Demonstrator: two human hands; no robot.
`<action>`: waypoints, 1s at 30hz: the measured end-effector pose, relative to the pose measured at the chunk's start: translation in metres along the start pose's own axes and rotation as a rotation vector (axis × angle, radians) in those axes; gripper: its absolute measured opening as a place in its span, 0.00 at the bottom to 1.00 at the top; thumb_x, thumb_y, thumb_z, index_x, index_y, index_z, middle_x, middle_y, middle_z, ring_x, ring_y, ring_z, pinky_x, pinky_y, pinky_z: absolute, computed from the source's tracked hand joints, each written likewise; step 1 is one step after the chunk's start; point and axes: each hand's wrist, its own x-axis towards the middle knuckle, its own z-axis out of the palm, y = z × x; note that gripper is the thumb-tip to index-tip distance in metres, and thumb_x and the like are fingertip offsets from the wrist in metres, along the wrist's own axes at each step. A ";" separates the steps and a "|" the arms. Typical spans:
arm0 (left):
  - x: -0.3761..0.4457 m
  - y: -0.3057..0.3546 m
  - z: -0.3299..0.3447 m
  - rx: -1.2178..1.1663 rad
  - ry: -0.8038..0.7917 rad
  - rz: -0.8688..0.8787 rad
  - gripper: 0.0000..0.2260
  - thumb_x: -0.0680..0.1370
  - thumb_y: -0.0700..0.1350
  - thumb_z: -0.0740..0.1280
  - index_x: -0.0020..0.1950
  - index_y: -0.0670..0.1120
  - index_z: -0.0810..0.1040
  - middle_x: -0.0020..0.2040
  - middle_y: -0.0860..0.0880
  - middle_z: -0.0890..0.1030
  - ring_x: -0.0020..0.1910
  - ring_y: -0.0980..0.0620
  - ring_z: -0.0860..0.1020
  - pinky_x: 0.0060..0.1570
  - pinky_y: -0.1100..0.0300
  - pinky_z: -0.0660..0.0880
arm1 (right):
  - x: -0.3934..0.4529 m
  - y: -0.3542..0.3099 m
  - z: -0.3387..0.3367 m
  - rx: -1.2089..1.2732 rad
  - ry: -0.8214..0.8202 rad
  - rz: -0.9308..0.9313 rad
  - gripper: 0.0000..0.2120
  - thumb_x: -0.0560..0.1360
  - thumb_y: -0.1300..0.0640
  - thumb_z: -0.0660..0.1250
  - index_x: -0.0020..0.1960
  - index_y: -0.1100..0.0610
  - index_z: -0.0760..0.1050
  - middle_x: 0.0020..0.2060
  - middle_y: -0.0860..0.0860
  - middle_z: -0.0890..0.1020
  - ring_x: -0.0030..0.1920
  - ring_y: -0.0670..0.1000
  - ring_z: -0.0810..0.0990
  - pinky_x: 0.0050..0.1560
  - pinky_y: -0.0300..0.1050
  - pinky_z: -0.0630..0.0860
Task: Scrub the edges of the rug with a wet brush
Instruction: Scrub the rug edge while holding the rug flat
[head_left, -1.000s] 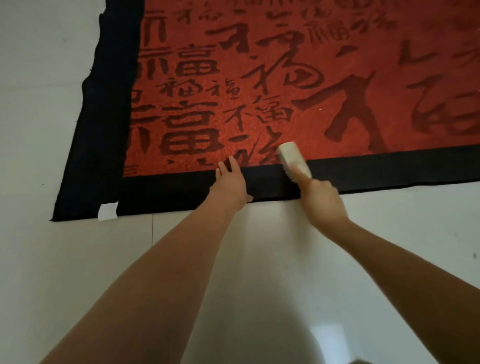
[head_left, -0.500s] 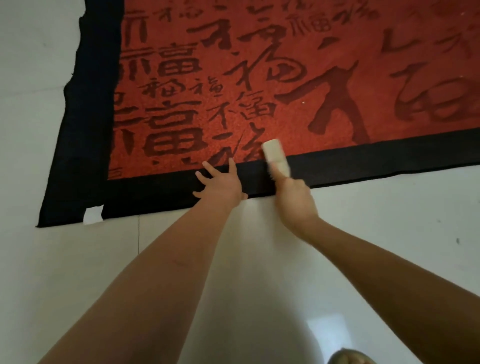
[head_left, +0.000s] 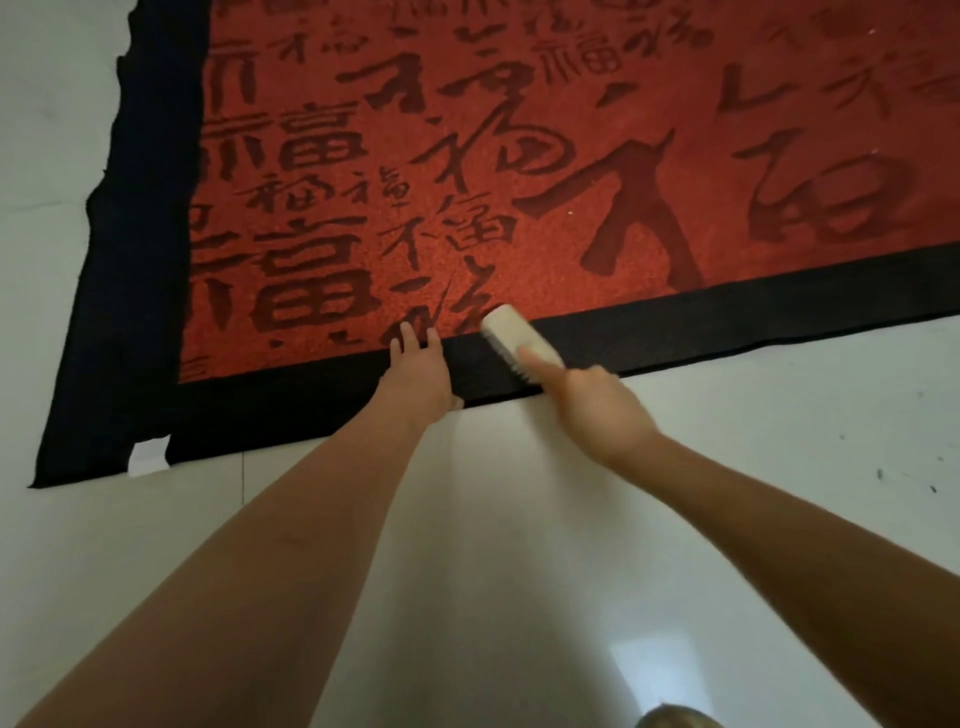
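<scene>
A red rug (head_left: 519, 156) with dark characters and a black border (head_left: 727, 312) lies on the white floor. My left hand (head_left: 421, 379) presses flat on the near black border, fingers straight and reaching onto the red field. Just to its right, my right hand (head_left: 597, 410) grips a white scrub brush (head_left: 519, 338). The brush lies across the black border with its bristles down on it. The far end of the brush touches the red edge.
White tiled floor (head_left: 467, 571) fills the near side and the left. A small white label (head_left: 148, 457) sticks out of the rug's near edge close to its left corner. A rounded pale object (head_left: 675, 719) shows at the bottom edge.
The brush has shifted along the near border while my left hand stayed pressed beside it. My left fingers, spread half a second ago, lie closer together now. The view has shifted slightly.
</scene>
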 end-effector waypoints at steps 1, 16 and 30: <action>0.000 0.000 0.000 0.005 0.002 0.004 0.46 0.77 0.48 0.71 0.80 0.42 0.40 0.79 0.38 0.36 0.78 0.37 0.42 0.75 0.43 0.55 | 0.004 0.016 -0.013 0.023 0.039 0.120 0.34 0.76 0.66 0.52 0.77 0.40 0.54 0.50 0.62 0.79 0.48 0.63 0.79 0.44 0.52 0.71; -0.001 0.001 0.004 -0.025 -0.019 -0.005 0.42 0.80 0.44 0.68 0.80 0.48 0.39 0.78 0.40 0.34 0.77 0.36 0.39 0.74 0.38 0.53 | -0.051 -0.046 0.010 0.194 -0.045 0.164 0.39 0.76 0.66 0.51 0.77 0.38 0.40 0.43 0.58 0.76 0.45 0.60 0.79 0.45 0.50 0.71; -0.001 0.009 0.003 0.028 -0.057 0.018 0.36 0.83 0.41 0.62 0.80 0.56 0.40 0.76 0.33 0.31 0.74 0.28 0.36 0.73 0.34 0.48 | -0.046 0.000 0.006 0.070 -0.060 0.065 0.39 0.77 0.65 0.51 0.76 0.35 0.38 0.43 0.58 0.77 0.43 0.60 0.77 0.45 0.50 0.70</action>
